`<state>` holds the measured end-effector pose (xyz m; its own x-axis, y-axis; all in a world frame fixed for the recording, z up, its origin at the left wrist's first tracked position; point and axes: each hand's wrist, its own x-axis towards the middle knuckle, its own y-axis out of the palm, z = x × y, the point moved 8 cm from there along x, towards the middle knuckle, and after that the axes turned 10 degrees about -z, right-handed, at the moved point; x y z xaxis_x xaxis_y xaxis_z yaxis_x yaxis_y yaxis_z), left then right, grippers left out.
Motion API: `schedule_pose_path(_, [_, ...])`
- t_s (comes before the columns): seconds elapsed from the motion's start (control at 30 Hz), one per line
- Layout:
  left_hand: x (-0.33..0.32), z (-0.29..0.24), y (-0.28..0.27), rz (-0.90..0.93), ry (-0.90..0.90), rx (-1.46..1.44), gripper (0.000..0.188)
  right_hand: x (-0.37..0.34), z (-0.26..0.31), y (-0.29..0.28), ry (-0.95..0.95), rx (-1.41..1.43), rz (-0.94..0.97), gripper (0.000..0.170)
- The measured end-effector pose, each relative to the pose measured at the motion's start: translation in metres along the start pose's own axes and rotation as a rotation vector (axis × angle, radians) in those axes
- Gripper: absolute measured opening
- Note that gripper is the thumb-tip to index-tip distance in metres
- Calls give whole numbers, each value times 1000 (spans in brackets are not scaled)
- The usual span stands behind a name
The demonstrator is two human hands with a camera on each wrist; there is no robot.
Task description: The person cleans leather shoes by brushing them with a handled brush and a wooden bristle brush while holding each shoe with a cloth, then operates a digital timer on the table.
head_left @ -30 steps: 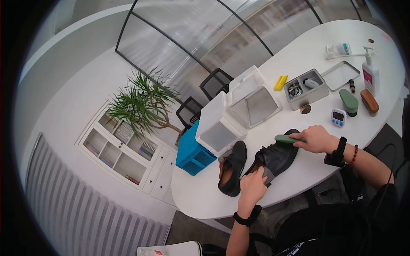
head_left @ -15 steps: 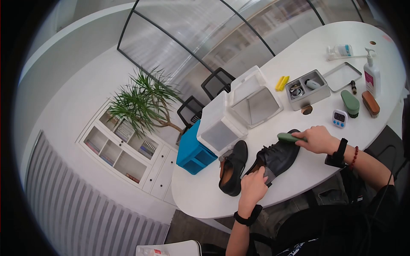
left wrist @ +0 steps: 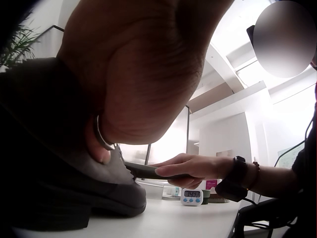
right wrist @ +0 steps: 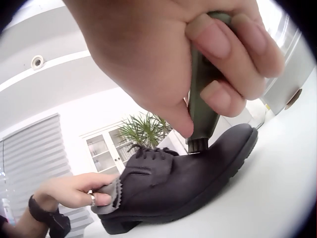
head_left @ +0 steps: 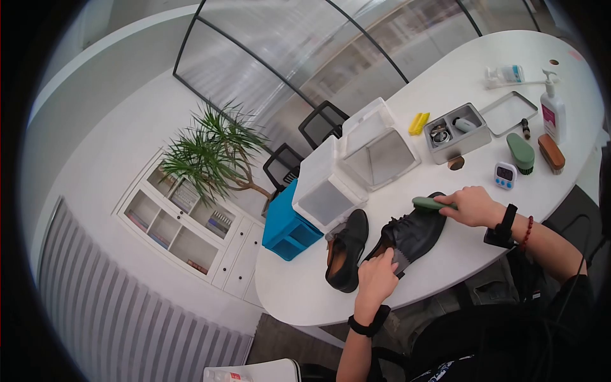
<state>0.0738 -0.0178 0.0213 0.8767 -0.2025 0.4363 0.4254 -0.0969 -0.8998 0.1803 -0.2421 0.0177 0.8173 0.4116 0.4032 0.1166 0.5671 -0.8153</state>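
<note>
A black lace-up shoe [head_left: 415, 237] stands on the white table. My left hand [head_left: 377, 279] grips it at the heel end, fingers over a grey cloth [head_left: 400, 259] with a zigzag edge; thumb and ring show against the cloth in the right wrist view. In my right hand [head_left: 476, 207] is a green-handled brush [head_left: 431, 204], its short dark bristles [right wrist: 198, 145] down on the upper between laces and toe. The other black shoe [head_left: 348, 251], brown inside, stands to the left of this one.
White plastic bins [head_left: 328, 184] and a blue box [head_left: 289, 226] stand behind the shoes. Farther right are a metal tin [head_left: 457, 135], a timer [head_left: 505, 175], a green brush [head_left: 521, 151], a wooden brush [head_left: 551, 153], a pump bottle [head_left: 552, 114] and a yellow brush [head_left: 418, 123].
The brush in my right hand has shifted slightly across the front of the shoe. My left hand and both shoes have stayed in place.
</note>
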Motion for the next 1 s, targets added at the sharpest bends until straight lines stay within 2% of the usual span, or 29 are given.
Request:
schedule_pose_path(0.07, [-1,1,0,0,-1,0,22,2,-14,0,88,-8,-66,39])
schedule_pose_path(0.13, [-2,0,1,8,0,-4,22,1,-13,-2,90,-15,-66,40])
schedule_pose_path(0.23, [0,-1,0,9,-6,5,22,-1,-4,-4,63,35,-68,40])
schedule_pose_path(0.3, [1,-2,-1,18,-11,14,22,-2,9,5,-75,163,-24,42])
schedule_pose_path(0.33, [1,-3,0,22,-11,12,22,-3,10,5,-72,164,-20,42])
schedule_pose_path(0.43, [2,0,2,32,-34,23,22,-2,11,2,-76,105,-17,43])
schedule_pose_path(0.5, [1,1,2,26,-15,10,21,0,-1,-1,5,-43,-38,39])
schedule_pose_path(0.63, [-1,1,1,25,-18,4,20,2,-13,-7,87,-31,-106,37])
schedule_pose_path(0.73, [0,-1,1,31,-15,7,21,0,-7,-6,41,-17,-117,40])
schedule_pose_path(0.77, [0,-1,0,32,-15,8,21,0,-6,-6,45,-16,-116,40])
schedule_pose_path(0.83, [0,-1,1,33,-14,9,21,-2,7,2,-76,89,-25,42])
schedule_pose_path(1.0, [1,-1,0,24,-15,12,22,-1,4,0,-8,25,-2,42])
